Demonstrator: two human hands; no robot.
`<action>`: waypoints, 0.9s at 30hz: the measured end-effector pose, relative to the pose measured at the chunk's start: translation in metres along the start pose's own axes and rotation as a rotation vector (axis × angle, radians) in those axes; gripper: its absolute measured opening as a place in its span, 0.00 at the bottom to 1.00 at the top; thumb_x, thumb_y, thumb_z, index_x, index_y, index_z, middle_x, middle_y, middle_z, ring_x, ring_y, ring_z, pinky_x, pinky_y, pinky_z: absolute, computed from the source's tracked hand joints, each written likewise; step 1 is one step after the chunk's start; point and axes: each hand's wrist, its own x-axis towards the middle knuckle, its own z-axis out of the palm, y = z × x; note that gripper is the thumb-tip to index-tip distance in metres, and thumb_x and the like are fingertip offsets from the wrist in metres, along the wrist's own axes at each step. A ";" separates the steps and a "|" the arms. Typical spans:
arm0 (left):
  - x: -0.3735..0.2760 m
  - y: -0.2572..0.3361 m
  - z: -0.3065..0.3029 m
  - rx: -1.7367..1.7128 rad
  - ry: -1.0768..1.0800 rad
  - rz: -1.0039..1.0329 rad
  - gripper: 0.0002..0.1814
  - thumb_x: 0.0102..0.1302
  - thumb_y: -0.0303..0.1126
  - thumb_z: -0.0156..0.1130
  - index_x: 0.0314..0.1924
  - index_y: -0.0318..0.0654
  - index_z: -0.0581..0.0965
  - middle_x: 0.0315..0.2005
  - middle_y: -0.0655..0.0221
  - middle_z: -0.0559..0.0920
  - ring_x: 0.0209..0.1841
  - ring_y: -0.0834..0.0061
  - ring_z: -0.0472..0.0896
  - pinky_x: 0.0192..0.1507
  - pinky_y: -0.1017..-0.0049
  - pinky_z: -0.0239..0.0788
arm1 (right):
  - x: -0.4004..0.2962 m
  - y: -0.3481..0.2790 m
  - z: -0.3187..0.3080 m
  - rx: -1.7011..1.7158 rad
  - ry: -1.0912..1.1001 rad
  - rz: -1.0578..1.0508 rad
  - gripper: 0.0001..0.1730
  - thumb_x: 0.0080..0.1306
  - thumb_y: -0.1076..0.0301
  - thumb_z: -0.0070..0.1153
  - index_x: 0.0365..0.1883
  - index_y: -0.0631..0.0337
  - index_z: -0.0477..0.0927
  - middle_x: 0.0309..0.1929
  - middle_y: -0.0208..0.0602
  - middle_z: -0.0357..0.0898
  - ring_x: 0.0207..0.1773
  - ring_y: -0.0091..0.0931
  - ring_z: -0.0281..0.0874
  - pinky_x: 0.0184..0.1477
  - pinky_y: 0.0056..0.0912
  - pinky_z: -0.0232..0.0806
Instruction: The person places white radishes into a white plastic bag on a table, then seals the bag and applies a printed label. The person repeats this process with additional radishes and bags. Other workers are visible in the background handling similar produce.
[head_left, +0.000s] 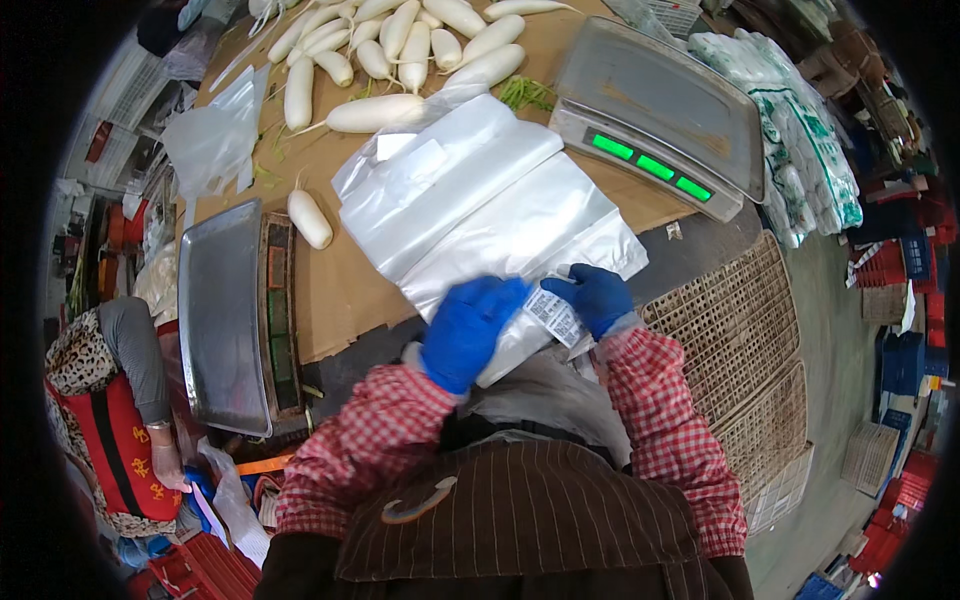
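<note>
My right hand (600, 298), in a blue glove, pinches a strip of printed labels (556, 316) between thumb and fingers. The strip carries codes and writing. Just left of it is my left hand (470, 334), also blue-gloved and blurred by motion; its fingertips reach the labels' left side, and whether they grip anything cannot be made out. Beneath both hands spreads a stack of clear plastic bags (480, 202), flat and slightly creased. White paper pieces (418, 162) show near its far end. Several white radishes (415, 56) are heaped beyond the bags.
A scale with a lit green display (651, 167) stands at the right, another scale (225, 315) at the left. One radish (309, 219) lies beside the left scale. Plastic crates (727, 330) are at my right. A person in a red apron (112, 450) is at the left.
</note>
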 end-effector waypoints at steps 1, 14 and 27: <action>-0.007 0.003 0.016 0.012 -0.141 0.042 0.14 0.51 0.28 0.51 0.41 0.37 0.72 0.38 0.61 0.74 0.39 0.65 0.71 0.41 0.71 0.63 | 0.003 -0.004 0.002 -0.092 0.002 0.003 0.24 0.48 0.51 0.57 0.33 0.63 0.76 0.26 0.43 0.75 0.31 0.27 0.74 0.33 0.25 0.64; -0.029 -0.003 0.054 0.037 -0.313 -0.001 0.21 0.49 0.32 0.51 0.47 0.43 0.69 0.47 0.71 0.69 0.42 0.70 0.68 0.42 0.73 0.60 | -0.050 0.038 -0.019 0.531 -0.334 0.177 0.25 0.48 0.58 0.59 0.40 0.67 0.72 0.33 0.43 0.75 0.33 0.25 0.73 0.37 0.23 0.65; -0.021 -0.020 0.007 0.186 -0.577 0.062 0.28 0.49 0.46 0.56 0.51 0.45 0.67 0.53 0.71 0.64 0.51 0.64 0.63 0.50 0.69 0.54 | -0.094 0.099 -0.090 0.955 0.377 -0.007 0.18 0.54 0.77 0.49 0.45 0.66 0.67 0.38 0.33 0.73 0.38 0.21 0.70 0.42 0.21 0.63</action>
